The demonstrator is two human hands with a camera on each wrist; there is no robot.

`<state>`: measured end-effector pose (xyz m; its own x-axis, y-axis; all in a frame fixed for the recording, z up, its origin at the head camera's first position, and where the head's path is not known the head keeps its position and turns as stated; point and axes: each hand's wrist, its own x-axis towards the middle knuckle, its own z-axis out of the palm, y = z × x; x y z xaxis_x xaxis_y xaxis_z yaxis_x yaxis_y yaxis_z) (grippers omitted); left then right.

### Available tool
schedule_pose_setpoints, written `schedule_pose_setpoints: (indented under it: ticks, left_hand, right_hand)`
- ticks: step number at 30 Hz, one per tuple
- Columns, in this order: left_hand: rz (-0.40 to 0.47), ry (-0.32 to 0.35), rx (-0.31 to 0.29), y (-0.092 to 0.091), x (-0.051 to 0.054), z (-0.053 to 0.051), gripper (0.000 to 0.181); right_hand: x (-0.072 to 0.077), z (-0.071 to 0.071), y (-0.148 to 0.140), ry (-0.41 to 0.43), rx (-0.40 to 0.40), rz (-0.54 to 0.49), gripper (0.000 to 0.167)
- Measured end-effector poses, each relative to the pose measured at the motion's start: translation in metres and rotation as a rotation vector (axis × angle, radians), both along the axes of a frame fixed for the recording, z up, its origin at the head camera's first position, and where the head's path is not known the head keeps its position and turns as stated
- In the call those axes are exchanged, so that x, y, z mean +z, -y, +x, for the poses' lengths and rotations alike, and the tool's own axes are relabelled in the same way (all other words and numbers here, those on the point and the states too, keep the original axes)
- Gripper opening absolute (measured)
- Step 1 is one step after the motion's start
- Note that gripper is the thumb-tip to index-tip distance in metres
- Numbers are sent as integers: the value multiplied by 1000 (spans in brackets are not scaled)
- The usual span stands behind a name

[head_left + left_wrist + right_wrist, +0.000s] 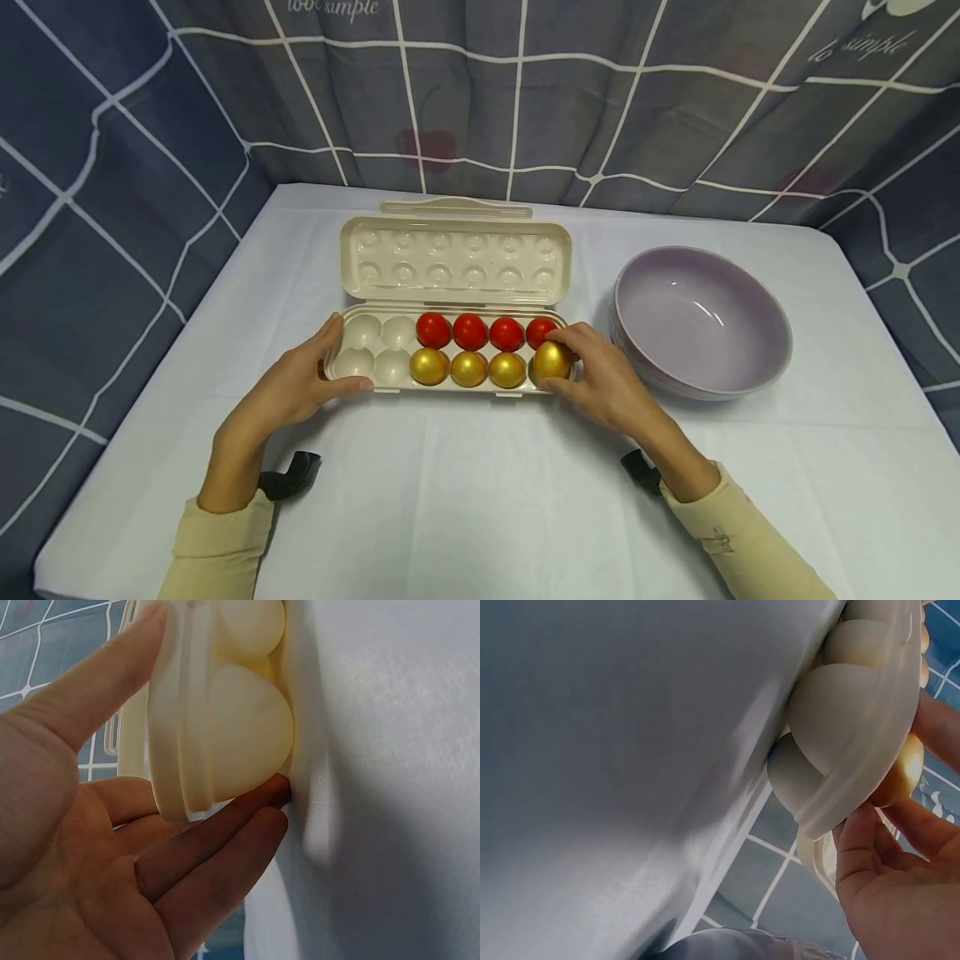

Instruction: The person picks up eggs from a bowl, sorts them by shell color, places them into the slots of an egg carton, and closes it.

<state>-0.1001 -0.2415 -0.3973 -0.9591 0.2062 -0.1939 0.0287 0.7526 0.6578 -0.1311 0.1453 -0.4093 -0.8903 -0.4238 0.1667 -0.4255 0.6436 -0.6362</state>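
Observation:
A cream plastic egg carton (382,386) lies with its lid (455,258) folded back on the white-covered table. Red eggs (470,332) sit along its back row and gold eggs (468,369) along the front, while bare cups show at the left end. My left hand (300,379) holds that end, thumb on the front rim; in the left wrist view its fingers reach round the carton's side. At the front right corner, my right hand (603,379) pinches a gold egg (551,361) between thumb and fingers. This egg sits higher than its neighbours, and its lower part is hidden in the right wrist view.
A lilac bowl (705,321) stands right of the carton, close behind my right hand. Grey checked cloth (480,100) hangs behind the table and at both sides. A black strap piece (292,475) shows at my left wrist, another (641,471) at my right.

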Motion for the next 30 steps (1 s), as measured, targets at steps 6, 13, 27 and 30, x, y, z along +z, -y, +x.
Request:
schedule_pose_setpoints:
  ticks: [6,13,27,30]
  left_hand:
    - [5,-2,-3,0,0,0,110]
    - [12,-7,-7,-1,1,1,111]
    - [29,-16,-12,0,0,1,109]
    - [31,-20,-10,0,-1,1,109]
  right_hand:
    - [-1,0,-2,-9,22,-35,43]
    - [-1,1,-2,-1,18,-40,42]
    - [0,1,-6,59,24,-116,43]
    - [2,0,-7,85,17,-123,44]
